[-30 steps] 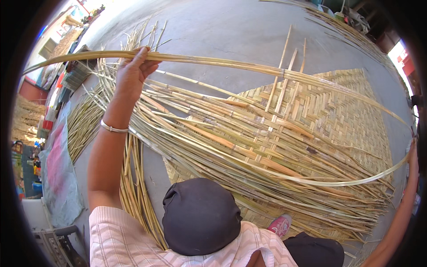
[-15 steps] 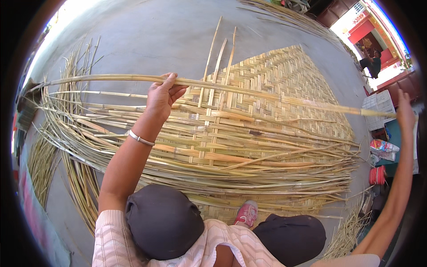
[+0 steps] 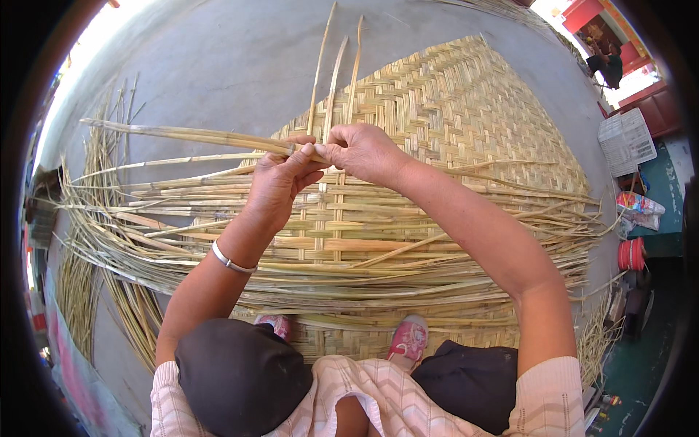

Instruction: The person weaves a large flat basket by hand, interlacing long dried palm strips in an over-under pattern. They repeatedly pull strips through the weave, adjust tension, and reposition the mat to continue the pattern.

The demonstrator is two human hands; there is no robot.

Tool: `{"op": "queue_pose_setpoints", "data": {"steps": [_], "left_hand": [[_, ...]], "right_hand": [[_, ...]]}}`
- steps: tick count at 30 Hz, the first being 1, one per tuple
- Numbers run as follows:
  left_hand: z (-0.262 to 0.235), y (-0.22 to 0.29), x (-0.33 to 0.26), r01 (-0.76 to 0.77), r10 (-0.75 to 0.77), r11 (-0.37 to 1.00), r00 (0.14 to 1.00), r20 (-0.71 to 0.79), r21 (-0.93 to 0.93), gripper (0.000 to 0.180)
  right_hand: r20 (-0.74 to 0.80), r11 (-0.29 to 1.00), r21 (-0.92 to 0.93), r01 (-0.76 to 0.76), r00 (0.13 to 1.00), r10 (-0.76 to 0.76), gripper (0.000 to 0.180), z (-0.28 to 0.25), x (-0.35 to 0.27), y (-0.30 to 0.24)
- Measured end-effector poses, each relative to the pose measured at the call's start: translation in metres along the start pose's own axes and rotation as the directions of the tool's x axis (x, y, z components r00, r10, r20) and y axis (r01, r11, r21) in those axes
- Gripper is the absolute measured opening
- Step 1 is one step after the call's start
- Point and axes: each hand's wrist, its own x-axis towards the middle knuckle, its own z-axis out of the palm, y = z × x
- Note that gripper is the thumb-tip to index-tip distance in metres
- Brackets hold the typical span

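Note:
Above the half-woven mat [image 3: 466,109], my left hand [image 3: 278,178] is closed around a small bundle of long split-cane strips [image 3: 189,135], which stretches out to the left. Close against it, my right hand [image 3: 368,154] pinches the strips' near end, thumb and fingers pressed together. Both hands almost touch, and the fingers partly hide that end. Under them lie many loose cane strips [image 3: 408,273] running left to right across the mat. Three upright strips [image 3: 331,84] stick out past its far left edge. My shoes [image 3: 409,339] stand at the mat's near side.
More loose cane [image 3: 76,291] lies in piles on the grey floor at the left. On the right are a white plastic crate [image 3: 626,142], a red spool [image 3: 631,253] and a plastic bag [image 3: 641,210]. A person [image 3: 608,65] sits in the far right background.
My right hand has come from the far right in to my left hand. The strips no longer reach across to the right. My view has shifted slightly, and both my shoes now show.

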Motion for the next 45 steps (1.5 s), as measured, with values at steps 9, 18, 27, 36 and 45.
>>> {"op": "queue_pose_setpoints", "data": {"steps": [9,18,27,36,45], "left_hand": [[-0.006,-0.024,0.01,-0.07,0.078,0.995,0.99,-0.114,0.074,0.018],[-0.02,-0.041,0.02,0.073,-0.076,0.997,0.99,-0.118,-0.03,0.018],[-0.055,-0.02,0.017,0.105,-0.13,0.964,0.988,-0.087,-0.244,0.019],[-0.045,-0.035,0.012,-0.034,0.055,0.995,0.974,-0.218,0.097,0.014],[-0.05,-0.031,0.021,-0.014,0.024,0.999,0.975,-0.219,0.046,0.019]], "right_hand": [[-0.032,0.994,-0.102,-0.041,0.999,0.038,0.041,0.024,0.012,0.021],[-0.088,0.929,-0.367,-0.053,0.996,0.022,0.035,0.042,0.017,0.024],[0.03,0.999,-0.035,-0.016,0.999,0.017,0.044,0.023,0.016,0.044],[0.166,0.969,-0.218,-0.117,0.974,0.155,0.038,0.024,0.013,0.043],[0.222,0.995,-0.074,-0.068,0.972,0.083,0.033,0.026,0.028,0.057]]}}
